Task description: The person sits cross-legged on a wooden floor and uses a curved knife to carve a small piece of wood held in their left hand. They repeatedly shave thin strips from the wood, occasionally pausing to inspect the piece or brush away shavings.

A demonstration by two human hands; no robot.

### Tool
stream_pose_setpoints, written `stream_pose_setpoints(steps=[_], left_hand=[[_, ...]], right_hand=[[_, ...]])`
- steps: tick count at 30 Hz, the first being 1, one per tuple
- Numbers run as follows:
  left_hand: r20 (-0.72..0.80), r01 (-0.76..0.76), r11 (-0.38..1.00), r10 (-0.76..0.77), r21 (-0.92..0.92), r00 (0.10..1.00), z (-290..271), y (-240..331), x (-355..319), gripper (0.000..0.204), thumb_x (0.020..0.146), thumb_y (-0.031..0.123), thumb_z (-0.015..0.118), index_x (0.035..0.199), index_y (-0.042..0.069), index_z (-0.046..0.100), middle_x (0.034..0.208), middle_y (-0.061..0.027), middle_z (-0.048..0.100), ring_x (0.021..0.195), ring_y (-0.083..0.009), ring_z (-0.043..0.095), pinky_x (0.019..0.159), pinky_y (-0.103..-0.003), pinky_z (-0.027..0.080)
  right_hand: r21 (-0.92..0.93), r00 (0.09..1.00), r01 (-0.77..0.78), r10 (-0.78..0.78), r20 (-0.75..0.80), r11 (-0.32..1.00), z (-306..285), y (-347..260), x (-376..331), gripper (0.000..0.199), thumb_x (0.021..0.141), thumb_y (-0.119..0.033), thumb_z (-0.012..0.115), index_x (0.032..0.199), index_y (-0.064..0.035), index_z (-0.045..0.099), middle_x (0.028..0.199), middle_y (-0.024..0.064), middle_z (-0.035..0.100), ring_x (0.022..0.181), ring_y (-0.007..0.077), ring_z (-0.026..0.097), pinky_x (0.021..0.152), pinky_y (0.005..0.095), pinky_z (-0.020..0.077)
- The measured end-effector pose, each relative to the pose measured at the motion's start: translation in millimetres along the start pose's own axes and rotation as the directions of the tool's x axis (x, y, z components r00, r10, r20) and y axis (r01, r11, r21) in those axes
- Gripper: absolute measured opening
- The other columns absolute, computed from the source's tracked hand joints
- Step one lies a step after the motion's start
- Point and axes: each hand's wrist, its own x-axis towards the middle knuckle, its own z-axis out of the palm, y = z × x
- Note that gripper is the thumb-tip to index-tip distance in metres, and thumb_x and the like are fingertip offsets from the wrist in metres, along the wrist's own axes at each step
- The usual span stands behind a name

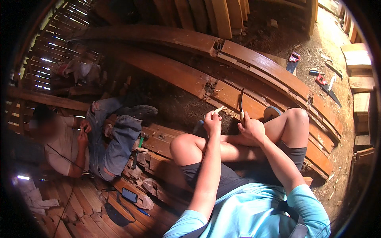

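Note:
My left hand [213,122] pinches a small pale sliver of wood [218,110] that points up and to the right. In my right hand [253,129] is a knife [241,102]; its dark, slightly curved blade stands upward and my fingers wrap its light handle. The blade and the wood sliver are apart. Both hands are above my crossed legs, in front of long reddish-brown wooden beams [246,97] with notches and pale shavings on them.
At left sits another person [67,142] in jeans, hands together. Two red-handled saws [293,59] [322,80] lie on the dirt floor at right. A green-headed hammer [140,142], a phone [129,195] and a blue pen [144,212] lie left of me, near wood offcuts.

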Motion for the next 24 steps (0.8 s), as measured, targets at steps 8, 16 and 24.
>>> stream_pose_setpoints(steps=[8,16,24], left_hand=[[0.068,-0.092,0.983,0.082,0.161,0.994,3.9,7.0,-6.4,0.022,0.088,0.016,0.062,0.105,0.002,0.067,0.078,-0.0033,0.068,0.056,-0.0088,0.062,0.053,-0.023,0.048],[0.019,-0.085,0.944,0.083,0.319,0.996,2.8,11.1,-5.6,0.022,0.086,0.016,0.062,0.103,0.003,0.067,0.079,-0.0057,0.070,0.065,-0.0118,0.065,0.064,-0.027,0.050],[0.008,-0.154,0.908,0.164,0.390,0.986,0.3,2.0,-1.5,0.022,0.085,0.017,0.063,0.100,0.003,0.067,0.078,-0.0059,0.069,0.069,-0.0137,0.065,0.067,-0.029,0.050]], right_hand=[[0.231,0.988,-0.147,0.130,0.087,0.962,4.3,22.6,22.7,0.040,0.082,-0.035,0.052,0.108,-0.0042,0.053,0.098,0.0237,0.065,0.095,0.0393,0.062,0.083,0.0485,0.0475],[0.148,0.994,-0.071,0.057,0.096,0.986,-3.8,12.9,11.7,0.039,0.084,-0.033,0.053,0.109,-0.0040,0.048,0.093,0.0238,0.065,0.090,0.0404,0.063,0.080,0.0493,0.0482],[0.108,0.994,-0.050,0.039,0.098,0.993,5.9,15.7,12.7,0.040,0.086,-0.035,0.054,0.114,-0.0078,0.047,0.087,0.0221,0.066,0.084,0.0405,0.063,0.074,0.0497,0.0490]])
